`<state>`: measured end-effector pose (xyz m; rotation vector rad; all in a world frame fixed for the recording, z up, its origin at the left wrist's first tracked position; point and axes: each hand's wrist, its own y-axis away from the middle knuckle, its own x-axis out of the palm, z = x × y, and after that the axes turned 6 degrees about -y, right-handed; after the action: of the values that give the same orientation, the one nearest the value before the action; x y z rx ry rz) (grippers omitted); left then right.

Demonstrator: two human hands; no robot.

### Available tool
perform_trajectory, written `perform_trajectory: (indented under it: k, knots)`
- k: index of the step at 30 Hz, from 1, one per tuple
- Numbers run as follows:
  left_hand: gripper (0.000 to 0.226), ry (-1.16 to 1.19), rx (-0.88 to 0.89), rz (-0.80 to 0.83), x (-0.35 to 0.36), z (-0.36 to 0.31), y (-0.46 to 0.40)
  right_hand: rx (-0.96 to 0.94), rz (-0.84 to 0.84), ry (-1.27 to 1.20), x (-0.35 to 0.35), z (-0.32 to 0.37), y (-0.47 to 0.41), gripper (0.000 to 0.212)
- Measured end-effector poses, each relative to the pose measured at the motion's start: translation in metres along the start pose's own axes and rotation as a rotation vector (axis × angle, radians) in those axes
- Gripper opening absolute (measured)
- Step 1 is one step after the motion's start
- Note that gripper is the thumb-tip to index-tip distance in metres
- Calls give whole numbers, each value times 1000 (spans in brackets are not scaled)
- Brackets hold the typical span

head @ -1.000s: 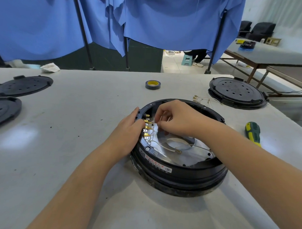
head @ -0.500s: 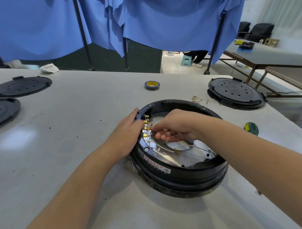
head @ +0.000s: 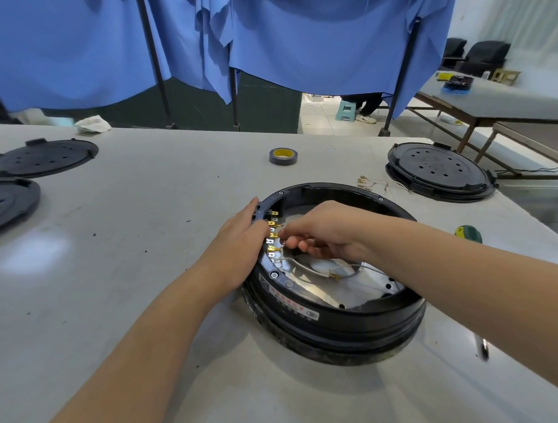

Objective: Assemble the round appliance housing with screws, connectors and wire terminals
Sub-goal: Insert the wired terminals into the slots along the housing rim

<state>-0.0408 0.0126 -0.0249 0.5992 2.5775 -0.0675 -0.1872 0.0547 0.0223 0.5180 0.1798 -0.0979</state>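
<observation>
Black perforated round covers [head: 41, 158] far left on grey desk [head: 130, 248]. Left hand [head: 237, 241] rests on left rim of round black appliance housing [head: 334, 304] at desk centre, fingers straight against rim beside row of brass terminals [head: 273, 235]. Right hand [head: 325, 230] reaches inside housing, fingers curled, pinching thin wire [head: 283, 241] at terminals. Yellow-cored tape roll [head: 283, 155] behind. Green screwdriver handle [head: 468, 234] right.
</observation>
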Motion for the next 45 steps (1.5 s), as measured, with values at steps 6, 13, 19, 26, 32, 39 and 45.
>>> perform_trajectory:
  k: [6,13,19,26,32,39,45]
  knots:
    - [84,-24,23,-16,0,-1,1,-5,-19,33,0,0,-1,15]
    - [82,0,13,-11,1,0,-1,-19,-39,51,1,1,-3,9]
    - [82,-3,10,-29,1,-1,0,-9,-33,36,2,1,-3,7]
    - [81,8,-7,-7,1,-1,-1,-4,-28,31,1,2,-2,11]
    - [81,13,-7,-2,1,-3,0,-3,-33,33,2,2,-3,13]
    - [78,-4,11,-29,1,-1,0,-36,-36,115,1,1,-1,13]
    - [82,4,31,-43,0,-1,2,-256,-74,367,1,-3,4,24]
